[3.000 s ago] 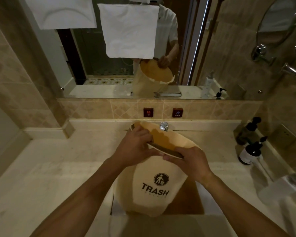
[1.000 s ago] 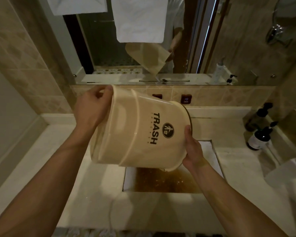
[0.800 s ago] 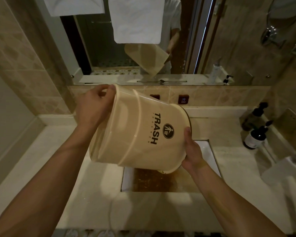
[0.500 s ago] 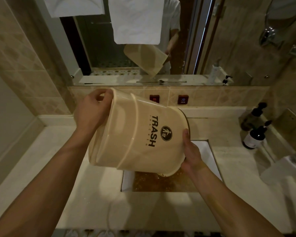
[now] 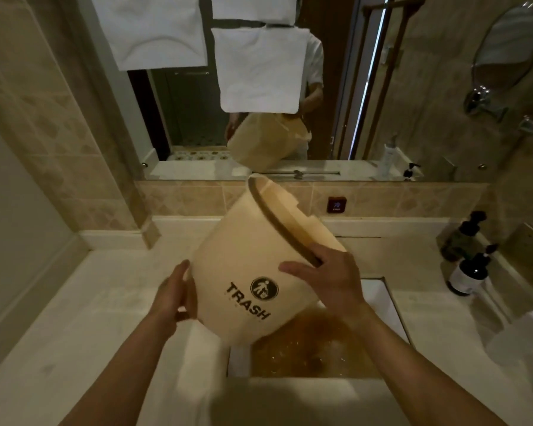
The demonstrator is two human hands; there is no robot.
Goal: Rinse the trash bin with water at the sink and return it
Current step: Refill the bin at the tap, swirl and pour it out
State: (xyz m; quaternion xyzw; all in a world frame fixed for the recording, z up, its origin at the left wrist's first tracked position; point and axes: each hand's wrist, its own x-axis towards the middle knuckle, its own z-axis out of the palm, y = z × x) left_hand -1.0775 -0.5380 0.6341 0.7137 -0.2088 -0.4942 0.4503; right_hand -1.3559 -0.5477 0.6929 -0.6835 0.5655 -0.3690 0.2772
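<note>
Fingers (image 5: pixel 296 267) of the right hand (image 5: pixel 330 278) hook over the rim of the cream trash bin (image 5: pixel 246 259); left hand (image 5: pixel 176 292) spread flat against its lower side. Bin held tilted above the sink (image 5: pixel 308 348), mouth up and rightward. Beyond: pale tabletop (image 5: pixel 90 302), dark pump bottles (image 5: pixel 471 272), mirror (image 5: pixel 366 87).

We see a pale cream marble vanity counter (image 5: pixel 83 318) with a rectangular sunken sink basin (image 5: pixel 379 299) holding brownish water. On our right side, two dark pump-top bottles (image 5: pixel 470 272) stand close together near the wall.
</note>
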